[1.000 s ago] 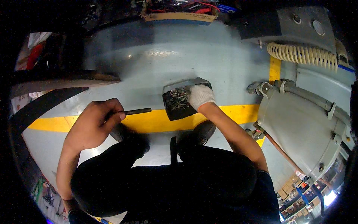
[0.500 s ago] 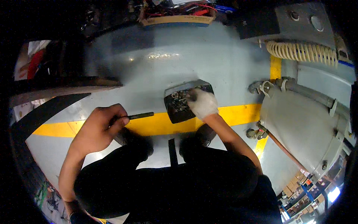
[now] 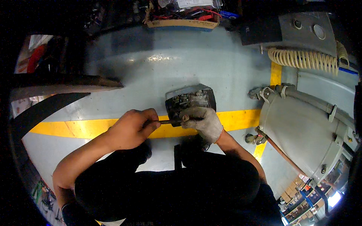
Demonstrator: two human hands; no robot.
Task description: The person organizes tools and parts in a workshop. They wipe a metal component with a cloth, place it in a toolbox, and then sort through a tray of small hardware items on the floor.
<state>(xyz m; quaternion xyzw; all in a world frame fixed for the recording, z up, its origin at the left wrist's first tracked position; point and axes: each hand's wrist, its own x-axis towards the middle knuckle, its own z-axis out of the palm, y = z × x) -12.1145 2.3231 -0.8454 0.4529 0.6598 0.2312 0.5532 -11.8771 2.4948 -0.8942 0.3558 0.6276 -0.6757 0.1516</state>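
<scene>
My bare left hand point(image 3: 132, 129) pinches one end of a thin dark rod point(image 3: 165, 122), which lies level and points right. At the rod's other end is my right hand point(image 3: 204, 124), in a grey-white work glove with dark smudges. Its fingers are curled around a small brownish round piece point(image 3: 185, 118) that meets the rod's tip; whether the piece sits on the rod or only touches it I cannot tell. Below and just beyond the hands, a dark square container point(image 3: 211, 98) rests on the floor with a heap of small metal bits point(image 3: 185, 101) inside. The right hand covers its near right part.
A cardboard box point(image 3: 181, 24) of cables and tools stands at the far side. To the right are a grey cylindrical tank point(image 3: 301, 128) with a copper-coloured pipe and a coiled cream hose point(image 3: 303, 60). A yellow stripe point(image 3: 86, 129) crosses the grey floor; a dark beam point(image 3: 64, 84) juts from the left.
My right hand has come out of the container toward me and now holds a small round piece. My left hand has moved right with the rod, bringing its tip to that piece.
</scene>
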